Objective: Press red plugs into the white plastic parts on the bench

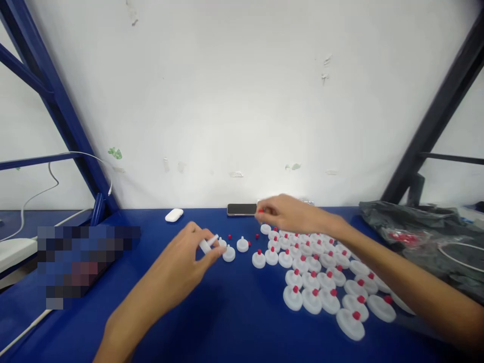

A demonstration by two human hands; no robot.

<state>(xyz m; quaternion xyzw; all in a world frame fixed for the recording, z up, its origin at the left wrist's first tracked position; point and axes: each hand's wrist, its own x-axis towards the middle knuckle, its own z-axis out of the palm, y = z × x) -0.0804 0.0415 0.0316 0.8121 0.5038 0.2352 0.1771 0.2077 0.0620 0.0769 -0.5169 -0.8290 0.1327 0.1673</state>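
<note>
left hand [185,264] grip closed on a white cap [207,245] above the blue surface [227,322] | right hand [289,214] grip pinching a red plug [260,211] near the phone [242,209] | advice: seat plug squarely, keep finished caps [325,282] undisturbed

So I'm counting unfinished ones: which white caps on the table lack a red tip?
The two white caps beside the left hand, at about; they show plain white tops, while the rows to the right carry red tips.
</note>
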